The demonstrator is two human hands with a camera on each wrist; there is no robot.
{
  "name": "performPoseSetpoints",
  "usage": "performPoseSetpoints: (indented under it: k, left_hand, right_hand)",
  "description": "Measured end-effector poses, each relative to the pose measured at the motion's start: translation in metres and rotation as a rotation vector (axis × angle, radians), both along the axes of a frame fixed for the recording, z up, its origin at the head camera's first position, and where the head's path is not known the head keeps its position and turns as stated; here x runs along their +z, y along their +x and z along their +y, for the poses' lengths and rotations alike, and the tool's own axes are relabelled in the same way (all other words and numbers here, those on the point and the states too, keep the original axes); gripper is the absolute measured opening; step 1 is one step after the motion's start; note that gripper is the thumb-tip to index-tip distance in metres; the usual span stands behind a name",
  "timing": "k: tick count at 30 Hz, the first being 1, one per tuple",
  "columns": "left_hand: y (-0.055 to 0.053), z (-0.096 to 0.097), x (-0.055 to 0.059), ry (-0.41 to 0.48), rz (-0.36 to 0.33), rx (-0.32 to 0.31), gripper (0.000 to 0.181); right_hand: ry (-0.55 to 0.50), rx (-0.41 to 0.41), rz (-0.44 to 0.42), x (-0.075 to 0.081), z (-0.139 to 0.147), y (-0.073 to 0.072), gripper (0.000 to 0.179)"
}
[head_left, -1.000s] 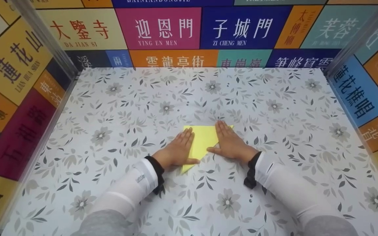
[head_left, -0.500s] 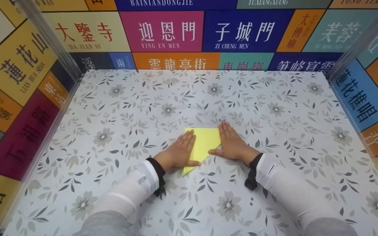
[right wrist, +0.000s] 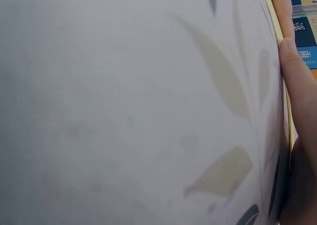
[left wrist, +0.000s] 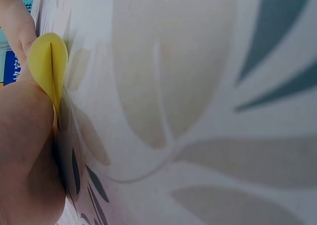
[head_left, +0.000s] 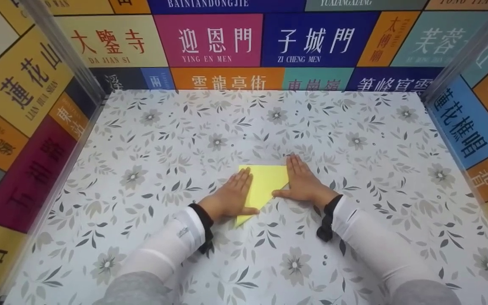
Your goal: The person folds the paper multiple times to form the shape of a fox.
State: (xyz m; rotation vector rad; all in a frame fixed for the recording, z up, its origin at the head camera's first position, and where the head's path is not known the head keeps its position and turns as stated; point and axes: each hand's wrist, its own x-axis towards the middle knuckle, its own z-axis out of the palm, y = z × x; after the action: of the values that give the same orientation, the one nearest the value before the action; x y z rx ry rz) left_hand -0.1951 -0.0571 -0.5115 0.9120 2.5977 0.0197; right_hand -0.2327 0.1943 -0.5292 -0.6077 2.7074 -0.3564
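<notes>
A yellow sheet of paper, folded into a triangle, lies on the flower-patterned table. My left hand rests on its left part with the fingers straight and the thumb across the slanting lower edge. Over the right corner lies my right hand, fingers extended, its thumb touching the slanting edge. That corner is hidden under the hand. In the left wrist view the folded paper shows a rounded, slightly gaping fold beside the hand. Only a thin yellow paper edge shows by the thumb in the right wrist view.
The tabletop has a white cover with grey leaves and flowers. Upright panels with coloured signs enclose its back and both sides. Clear strips stand at the back corners.
My right hand has slid slightly to the right over the paper, uncovering more of its top edge. The left hand stays in place on the paper. The head view has shifted a little.
</notes>
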Motion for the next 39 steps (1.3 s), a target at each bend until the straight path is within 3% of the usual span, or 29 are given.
performPoseSetpoints:
  k: [8,13,18,28,31,39]
  left_hand:
    - [-0.002,0.002,-0.002,-0.009,-0.015,0.006,0.108]
    - [-0.003,0.002,-0.001,-0.003,-0.013,0.002,0.108]
    - [-0.002,0.002,-0.002,-0.009,-0.011,-0.004,0.107]
    - [0.001,0.003,-0.004,0.005,-0.04,-0.007,0.108]
    - [0.001,0.002,-0.004,0.007,-0.037,-0.003,0.108]
    - [0.0,0.002,0.002,-0.001,-0.018,0.017,0.107]
  right_hand:
    - [-0.047,-0.011,-0.074,0.001,0.011,-0.007,0.109]
    - [-0.054,-0.018,-0.057,0.0,0.021,-0.01,0.085]
    - [-0.027,-0.086,-0.01,-0.003,0.037,-0.015,0.065]
    - [-0.003,-0.279,0.054,-0.01,0.048,-0.013,0.063]
    - [-0.02,-0.242,0.078,-0.006,0.037,-0.005,0.067]
    - [-0.056,0.066,0.063,0.007,0.0,0.013,0.076]
